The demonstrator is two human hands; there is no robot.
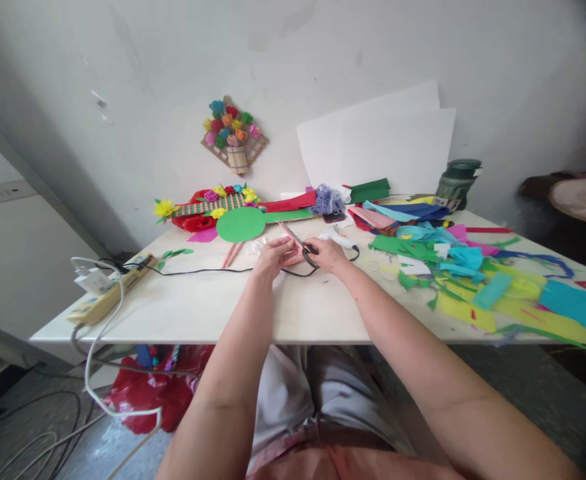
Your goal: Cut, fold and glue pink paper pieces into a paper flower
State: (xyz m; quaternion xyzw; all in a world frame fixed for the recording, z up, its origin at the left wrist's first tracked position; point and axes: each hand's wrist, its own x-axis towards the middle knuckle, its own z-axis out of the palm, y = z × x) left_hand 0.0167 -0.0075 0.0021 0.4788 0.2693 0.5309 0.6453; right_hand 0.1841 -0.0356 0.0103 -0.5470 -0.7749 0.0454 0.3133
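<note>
My right hand is closed round the dark handles of a pair of scissors, whose blades point away and to the left. Just left of it, my left hand pinches a small pink piece of paper, partly hidden by the fingers. Two rolled pink strips lie left of that hand, near some small white pieces. A white glue gun rests beyond my right hand. Behind both hands is a green round paper shape with a long strip.
Scraps of coloured paper cover the table's right side, with a dark green bottle behind. A power strip sits at the left edge, its black cable crossing toward my hands. White boards lean on the wall.
</note>
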